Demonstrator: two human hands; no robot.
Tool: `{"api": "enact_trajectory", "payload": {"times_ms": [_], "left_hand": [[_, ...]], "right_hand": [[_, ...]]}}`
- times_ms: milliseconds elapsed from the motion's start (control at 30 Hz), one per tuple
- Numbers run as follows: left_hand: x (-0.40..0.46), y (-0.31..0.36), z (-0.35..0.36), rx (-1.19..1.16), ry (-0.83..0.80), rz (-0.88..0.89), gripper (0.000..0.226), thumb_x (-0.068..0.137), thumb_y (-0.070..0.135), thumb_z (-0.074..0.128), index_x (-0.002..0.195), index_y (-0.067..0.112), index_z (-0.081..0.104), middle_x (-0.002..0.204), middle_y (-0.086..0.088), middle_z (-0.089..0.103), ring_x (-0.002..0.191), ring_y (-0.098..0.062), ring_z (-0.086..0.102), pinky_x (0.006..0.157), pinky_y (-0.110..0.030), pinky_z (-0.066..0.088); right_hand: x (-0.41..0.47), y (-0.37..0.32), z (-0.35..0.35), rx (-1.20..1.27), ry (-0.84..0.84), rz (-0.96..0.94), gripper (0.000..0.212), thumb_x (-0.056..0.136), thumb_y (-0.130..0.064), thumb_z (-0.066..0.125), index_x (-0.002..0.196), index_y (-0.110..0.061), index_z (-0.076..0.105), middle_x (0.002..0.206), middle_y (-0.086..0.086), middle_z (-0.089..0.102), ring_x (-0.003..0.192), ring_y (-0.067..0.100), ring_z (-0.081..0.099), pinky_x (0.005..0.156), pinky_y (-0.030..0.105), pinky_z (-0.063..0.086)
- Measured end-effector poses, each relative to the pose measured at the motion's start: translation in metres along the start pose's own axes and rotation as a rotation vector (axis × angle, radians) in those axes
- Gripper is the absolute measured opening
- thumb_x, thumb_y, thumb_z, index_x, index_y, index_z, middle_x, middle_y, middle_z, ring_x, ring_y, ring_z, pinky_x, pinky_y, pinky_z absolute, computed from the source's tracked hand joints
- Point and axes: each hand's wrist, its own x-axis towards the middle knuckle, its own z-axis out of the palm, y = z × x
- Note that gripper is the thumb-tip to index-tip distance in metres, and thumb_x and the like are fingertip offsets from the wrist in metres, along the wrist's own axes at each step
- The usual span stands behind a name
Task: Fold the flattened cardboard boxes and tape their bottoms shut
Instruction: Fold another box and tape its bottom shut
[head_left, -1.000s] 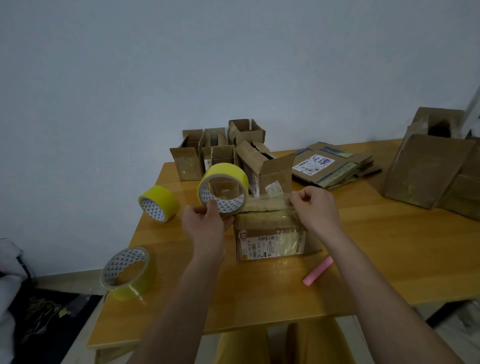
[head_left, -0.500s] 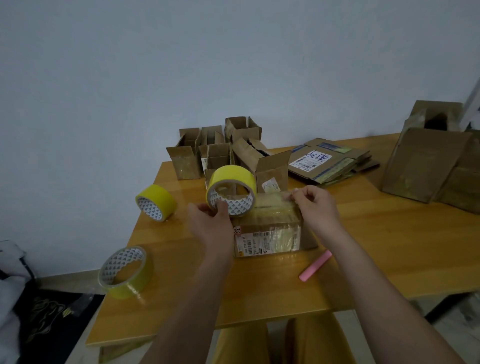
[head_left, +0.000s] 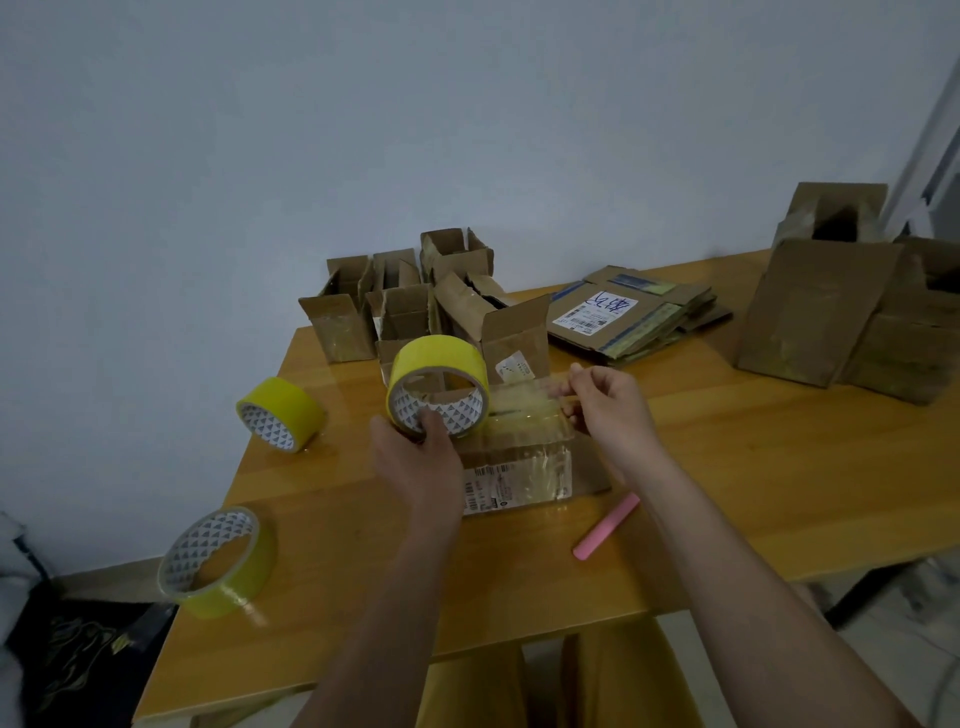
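Thin yellow tape roll at table's front-left corner, 2nd yellow roll behind it. L hand grips 3rd yellow tape roll, thumb inside core. Clear tape strip stretched to R hand, fingers pinching its end. Strip over small brown cardboard box at table centre; contact w/ box unclear. Pink stick just right of box.

A makeshift packing corner in a plain room

A wooden table stands against a bare pale wall, with open reused boxes at the far side, flattened ones stacked to the right, and yellow tape rolls lying on the left.
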Motion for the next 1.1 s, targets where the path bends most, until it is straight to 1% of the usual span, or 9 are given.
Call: {"api": "enact_trajectory", "payload": {"times_ms": [100, 233, 400, 500, 567, 667, 767, 833, 1100], "left_hand": [[-0.003, -0.002, -0.001, 0.059, -0.001, 0.05, 0.015, 0.097, 0.023, 0.055, 0.093, 0.015, 0.043, 0.078, 0.013, 0.039, 0.075, -0.015, 0.044, 0.063, -0.029, 0.037], [-0.005, 0.001, -0.004, 0.118, -0.03, 0.092, 0.014, 0.099, 0.025, 0.051, 0.096, 0.015, 0.041, 0.077, 0.014, 0.037, 0.067, -0.003, 0.039, 0.055, -0.017, 0.029], [-0.004, 0.006, -0.006, 0.23, -0.051, 0.143, 0.02, 0.101, 0.029, 0.048, 0.094, 0.013, 0.038, 0.073, 0.012, 0.035, 0.062, 0.0, 0.034, 0.052, -0.016, 0.025], [0.002, 0.006, -0.006, 0.291, -0.075, 0.154, 0.021, 0.101, 0.028, 0.049, 0.094, 0.012, 0.039, 0.071, 0.011, 0.035, 0.061, -0.001, 0.033, 0.051, -0.017, 0.023], [0.003, 0.006, -0.007, 0.296, -0.079, 0.161, 0.02, 0.1, 0.027, 0.05, 0.094, 0.011, 0.041, 0.071, 0.01, 0.036, 0.061, -0.001, 0.034, 0.051, -0.018, 0.023], [0.005, 0.005, -0.007, 0.285, -0.078, 0.161, 0.019, 0.099, 0.027, 0.052, 0.094, 0.011, 0.043, 0.072, 0.011, 0.037, 0.062, -0.002, 0.036, 0.052, -0.022, 0.025], [0.007, 0.005, -0.006, 0.289, -0.066, 0.144, 0.02, 0.099, 0.027, 0.052, 0.093, 0.012, 0.041, 0.072, 0.011, 0.036, 0.061, -0.007, 0.034, 0.059, -0.029, 0.027], [0.007, 0.004, -0.006, 0.285, -0.059, 0.14, 0.02, 0.099, 0.028, 0.052, 0.093, 0.012, 0.041, 0.071, 0.011, 0.036, 0.064, -0.01, 0.034, 0.062, -0.031, 0.029], [0.006, 0.005, -0.007, 0.262, -0.059, 0.128, 0.02, 0.098, 0.03, 0.054, 0.093, 0.014, 0.042, 0.072, 0.012, 0.037, 0.071, -0.017, 0.041, 0.065, -0.034, 0.034]], "right_hand": [[0.002, 0.005, 0.001, -0.031, 0.045, -0.017, 0.031, 0.101, -0.025, 0.05, 0.076, -0.011, 0.064, 0.068, 0.001, 0.062, 0.062, 0.01, 0.055, 0.063, 0.025, 0.048], [0.003, 0.013, 0.003, 0.01, 0.089, 0.036, 0.034, 0.099, -0.021, 0.053, 0.069, -0.011, 0.065, 0.062, -0.002, 0.06, 0.06, 0.009, 0.055, 0.061, 0.023, 0.047], [0.004, 0.017, 0.005, 0.046, 0.091, 0.066, 0.035, 0.099, -0.022, 0.054, 0.069, -0.008, 0.064, 0.061, -0.001, 0.058, 0.059, 0.011, 0.053, 0.062, 0.025, 0.046], [0.003, 0.025, 0.004, -0.168, 0.104, -0.016, 0.043, 0.098, -0.029, 0.055, 0.072, 0.005, 0.062, 0.06, 0.007, 0.054, 0.054, 0.013, 0.047, 0.054, 0.026, 0.039], [0.001, 0.027, 0.003, -0.277, 0.12, -0.1, 0.046, 0.097, -0.03, 0.056, 0.064, 0.001, 0.057, 0.056, 0.007, 0.048, 0.05, 0.013, 0.04, 0.052, 0.026, 0.034], [0.003, 0.028, 0.003, -0.317, 0.117, -0.099, 0.045, 0.095, -0.034, 0.058, 0.06, -0.007, 0.053, 0.056, 0.01, 0.047, 0.054, 0.022, 0.045, 0.057, 0.035, 0.042], [0.011, 0.028, -0.001, -0.41, 0.116, 0.017, 0.051, 0.086, -0.053, 0.063, 0.072, -0.004, 0.058, 0.069, 0.009, 0.06, 0.061, 0.027, 0.059, 0.059, 0.042, 0.051], [0.012, 0.029, -0.007, -0.427, 0.123, 0.143, 0.064, 0.078, -0.065, 0.065, 0.094, -0.004, 0.055, 0.088, 0.007, 0.063, 0.075, 0.021, 0.062, 0.053, 0.032, 0.047], [0.006, 0.031, 0.003, -0.315, 0.008, 0.152, 0.026, 0.095, -0.04, 0.057, 0.1, -0.015, 0.054, 0.098, 0.006, 0.063, 0.08, 0.016, 0.057, 0.068, 0.032, 0.049]]}}
